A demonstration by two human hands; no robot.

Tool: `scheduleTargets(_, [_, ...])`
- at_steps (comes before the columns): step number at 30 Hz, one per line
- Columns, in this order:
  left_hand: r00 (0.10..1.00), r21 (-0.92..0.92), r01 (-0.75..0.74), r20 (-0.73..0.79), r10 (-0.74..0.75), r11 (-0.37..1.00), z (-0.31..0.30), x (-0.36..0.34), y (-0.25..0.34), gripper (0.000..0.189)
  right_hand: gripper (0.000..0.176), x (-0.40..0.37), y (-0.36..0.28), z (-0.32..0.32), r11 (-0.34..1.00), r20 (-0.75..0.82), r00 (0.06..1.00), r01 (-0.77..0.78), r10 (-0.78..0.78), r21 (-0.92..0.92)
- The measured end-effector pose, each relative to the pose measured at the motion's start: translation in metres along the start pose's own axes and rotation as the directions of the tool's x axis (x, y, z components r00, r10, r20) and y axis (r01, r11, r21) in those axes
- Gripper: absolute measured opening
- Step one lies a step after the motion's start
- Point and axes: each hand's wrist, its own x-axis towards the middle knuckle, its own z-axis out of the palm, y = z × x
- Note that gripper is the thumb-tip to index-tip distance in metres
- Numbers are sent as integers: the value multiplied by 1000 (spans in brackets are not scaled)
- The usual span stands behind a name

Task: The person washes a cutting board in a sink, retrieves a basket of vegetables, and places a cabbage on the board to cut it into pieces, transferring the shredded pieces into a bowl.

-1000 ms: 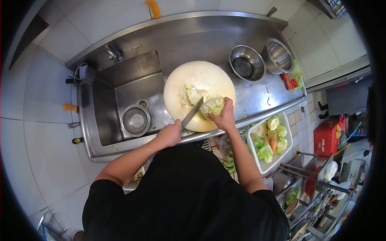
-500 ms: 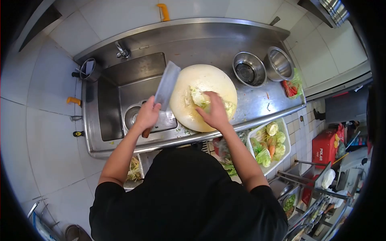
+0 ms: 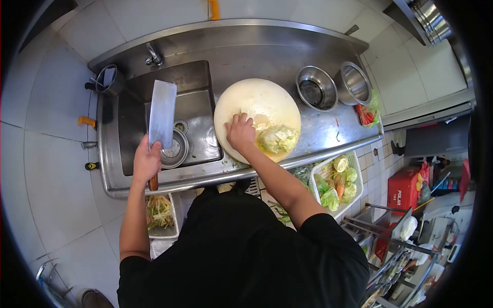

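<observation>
Probably firm, slippery; cup sides of cabbage (image 3: 278,139) near centre. Grips cleaver (image 3: 163,110) in left hand (image 3: 147,161); cannot tell grasp of right hand (image 3: 241,134).

White wall tiles (image 3: 246,9) behind a steel sink counter (image 3: 257,56).

The cleaver (image 3: 163,114) is silver-grey, the crate (image 3: 358,191) white.
</observation>
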Motion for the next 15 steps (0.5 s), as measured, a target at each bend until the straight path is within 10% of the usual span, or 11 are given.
scheduleTargets(11, [997, 135, -81, 27, 78, 987, 2, 20, 30, 16, 26, -11, -25, 10, 960, 193, 980, -8, -49, 280])
scheduleTargets(13, [992, 95, -104, 83, 96, 990, 4, 32, 39, 16, 34, -22, -63, -37, 795, 435, 739, 220, -514, 565])
scheduleTargets(15, [986, 60, -120, 126, 112, 991, 10, 38, 50, 16, 54, -61, -96, -31, 424, 64, 733, 319, -678, 848])
